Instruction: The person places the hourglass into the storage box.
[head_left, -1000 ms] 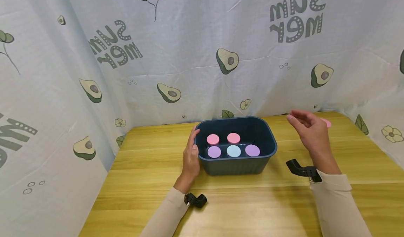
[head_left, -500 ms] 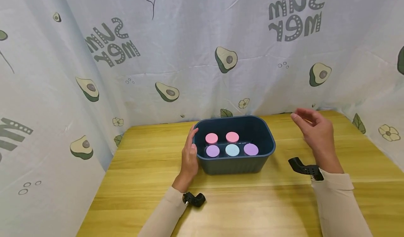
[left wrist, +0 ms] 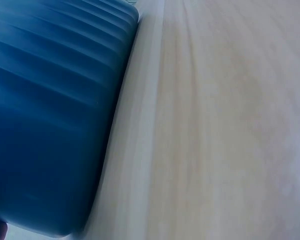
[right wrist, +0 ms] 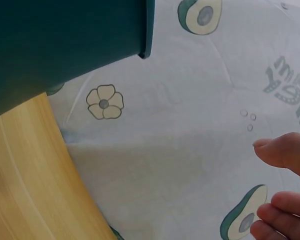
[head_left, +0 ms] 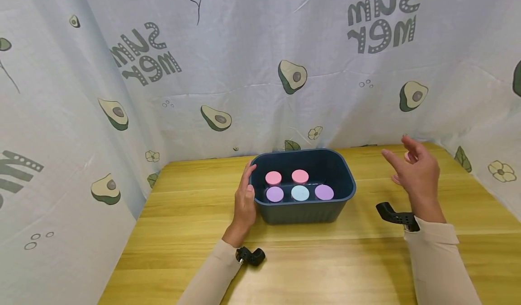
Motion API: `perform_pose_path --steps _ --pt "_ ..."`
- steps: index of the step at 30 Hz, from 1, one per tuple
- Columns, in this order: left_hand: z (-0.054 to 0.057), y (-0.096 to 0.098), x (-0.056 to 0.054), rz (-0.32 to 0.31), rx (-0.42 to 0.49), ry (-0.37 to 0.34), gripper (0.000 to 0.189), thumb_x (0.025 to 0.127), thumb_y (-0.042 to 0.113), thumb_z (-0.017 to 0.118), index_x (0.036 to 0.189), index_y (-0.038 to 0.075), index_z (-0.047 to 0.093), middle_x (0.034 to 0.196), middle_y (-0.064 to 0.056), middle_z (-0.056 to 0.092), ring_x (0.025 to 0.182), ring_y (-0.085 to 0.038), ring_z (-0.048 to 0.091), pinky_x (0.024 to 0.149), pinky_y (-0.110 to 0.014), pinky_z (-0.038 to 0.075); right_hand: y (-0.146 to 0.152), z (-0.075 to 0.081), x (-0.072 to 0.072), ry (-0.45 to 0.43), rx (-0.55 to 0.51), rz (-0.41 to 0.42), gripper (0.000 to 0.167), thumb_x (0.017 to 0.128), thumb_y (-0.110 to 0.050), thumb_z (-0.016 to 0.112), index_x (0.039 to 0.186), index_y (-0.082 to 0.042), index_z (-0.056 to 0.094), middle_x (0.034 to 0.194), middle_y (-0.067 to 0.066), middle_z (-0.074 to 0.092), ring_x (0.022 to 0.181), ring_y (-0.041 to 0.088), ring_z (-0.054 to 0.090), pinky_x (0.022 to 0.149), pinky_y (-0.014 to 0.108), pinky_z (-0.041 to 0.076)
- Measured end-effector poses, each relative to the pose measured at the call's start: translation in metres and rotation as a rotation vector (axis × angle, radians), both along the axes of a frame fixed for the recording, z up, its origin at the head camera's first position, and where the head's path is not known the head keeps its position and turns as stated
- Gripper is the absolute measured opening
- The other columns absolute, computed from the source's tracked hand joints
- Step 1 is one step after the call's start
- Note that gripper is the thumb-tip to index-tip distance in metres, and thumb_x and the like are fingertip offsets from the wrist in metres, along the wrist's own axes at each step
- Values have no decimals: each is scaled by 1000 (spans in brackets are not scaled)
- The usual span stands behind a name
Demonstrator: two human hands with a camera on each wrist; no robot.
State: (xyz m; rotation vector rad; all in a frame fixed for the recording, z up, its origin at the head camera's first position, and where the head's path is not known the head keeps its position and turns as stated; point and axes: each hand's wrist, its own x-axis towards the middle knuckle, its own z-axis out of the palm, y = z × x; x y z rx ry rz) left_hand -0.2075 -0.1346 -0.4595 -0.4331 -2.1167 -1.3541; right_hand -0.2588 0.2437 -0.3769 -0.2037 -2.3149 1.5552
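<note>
A dark blue-green rectangular bin (head_left: 303, 212) stands on the table. Inside it are several round-topped pieces: pink (head_left: 300, 176), purple (head_left: 324, 192) and light blue (head_left: 300, 193). My left hand (head_left: 244, 205) rests along the bin's left end, fingers extended and thumb by the rim. In the left wrist view the bin's ribbed wall (left wrist: 55, 100) fills the left, with one fingertip at the lower corner. Off to the right of the bin, my right hand (head_left: 421, 178) is held with thumb and fingers apart. Pink round pieces (head_left: 395, 179) show partly behind it, mostly hidden.
The wooden table (head_left: 179, 214) ends against a white curtain (head_left: 252, 70) printed with avocados, which hangs behind and at both sides. A black wrist camera (head_left: 251, 256) sits on the left wrist and another black camera (head_left: 392, 215) on the right.
My right hand has moved to the right, and its thumb and fingers have spread apart. Pink pieces now show beside its fingers. The left hand stays at the bin.
</note>
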Motion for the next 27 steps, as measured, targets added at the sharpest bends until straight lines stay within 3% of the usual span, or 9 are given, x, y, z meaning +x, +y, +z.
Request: perform_pose_path --steps 3,5,7,16,27 --pt "1 0 0 3 0 0 54 97 29 25 147 9 34 156 -16 26 144 -24 25 111 -56 24 3 -1 -2 4 -18 -55 67 86 -32 70 146 -25 42 151 -6 39 140 14 33 87 12 46" --pt "1 0 0 4 1 -1 55 97 31 24 147 10 34 157 -14 26 144 -24 25 111 -56 24 4 -3 -4 20 -30 -91 67 85 -29 71 146 -24 43 151 -8 40 139 12 33 103 18 36" --pt "1 0 0 5 3 0 55 98 32 24 147 10 34 157 -12 26 144 -24 25 111 -56 24 6 -5 -6 41 -36 -114 67 85 -26 71 146 -22 43 151 -6 40 140 11 33 111 23 27" --pt "1 2 1 12 10 -13 55 93 19 27 147 12 34 158 -9 26 144 -24 24 111 -56 24 14 -15 -12 51 -110 -172 68 84 -21 72 146 -18 43 150 -3 40 138 8 35 111 21 26" --pt "2 2 1 16 8 -17 55 94 18 26 147 12 35 158 -2 25 144 -22 25 112 -54 24 25 -24 -21 57 -162 -254 61 85 -21 71 142 -18 48 146 -5 45 135 6 38 109 21 28"
